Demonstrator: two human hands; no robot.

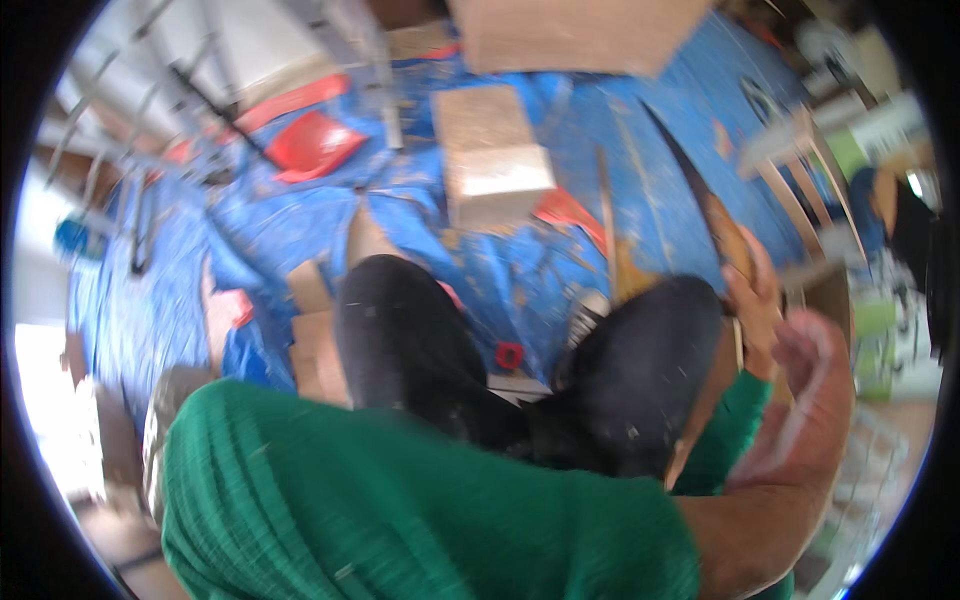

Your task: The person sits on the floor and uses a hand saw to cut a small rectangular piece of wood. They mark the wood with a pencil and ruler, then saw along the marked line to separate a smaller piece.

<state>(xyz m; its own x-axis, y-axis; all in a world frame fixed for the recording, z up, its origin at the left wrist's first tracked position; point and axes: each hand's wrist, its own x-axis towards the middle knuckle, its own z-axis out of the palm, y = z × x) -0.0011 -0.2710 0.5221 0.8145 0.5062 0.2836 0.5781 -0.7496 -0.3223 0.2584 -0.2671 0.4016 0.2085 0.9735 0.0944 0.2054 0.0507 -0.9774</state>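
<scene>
My right hand (752, 305) is closed around the tan lower end of a long, tapered, dark-bladed tool (695, 180), which points up and away over the blue sheet. My left arm crosses my body in a green sleeve, bringing my left hand (808, 350) just right of and below my right hand. Motion blurs its bent fingers, and I cannot make out whether they touch or hold anything. Both hands are beside my dark-trousered right knee, near a brown board or box edge (828, 290).
Blue plastic sheeting (150, 250) covers the floor, with a pale block (495, 180), a red scoop-like piece (310, 145) and cardboard (310, 340). A large board (575, 30) stands ahead, metal frames (385, 95) upper left, a wooden stool-like frame (810, 180) at right.
</scene>
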